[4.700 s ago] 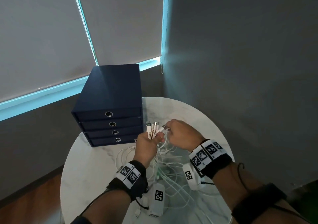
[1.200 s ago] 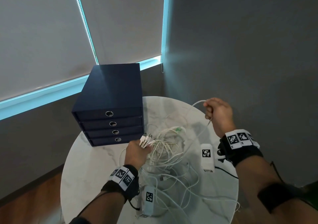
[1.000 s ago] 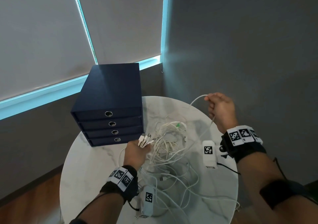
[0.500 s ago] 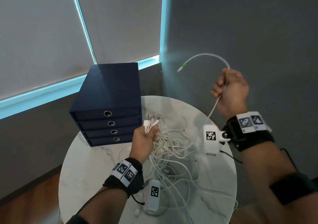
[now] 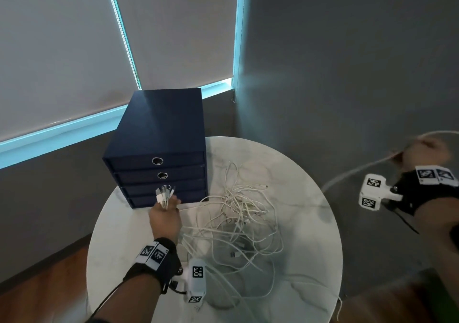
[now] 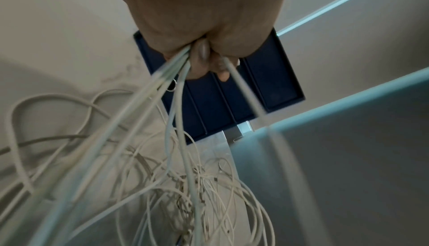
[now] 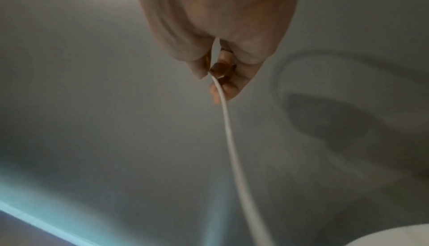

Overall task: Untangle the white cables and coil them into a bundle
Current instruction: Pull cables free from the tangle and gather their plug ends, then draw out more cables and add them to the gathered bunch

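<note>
White cables [image 5: 238, 213] bunched in left hand [image 5: 165, 219]'s grip; right hand [image 5: 422, 153] pinches one cable [image 7: 228, 130].

We see a dim room. The light comes in as cyan strips around the closed window blinds [image 5: 62, 49] and makes a pale glow on the grey wall [image 5: 347, 61]. The marble table [image 5: 305, 260] shows soft, dull reflections. In the head view the right hand [image 5: 422, 152] is smeared by motion blur, and straight lines bend at the edges. In the wrist views the nearest cables [image 6: 144, 114] are blurred, and the right wrist view is soft and grainy, with a faint hand shadow on the wall.
</note>
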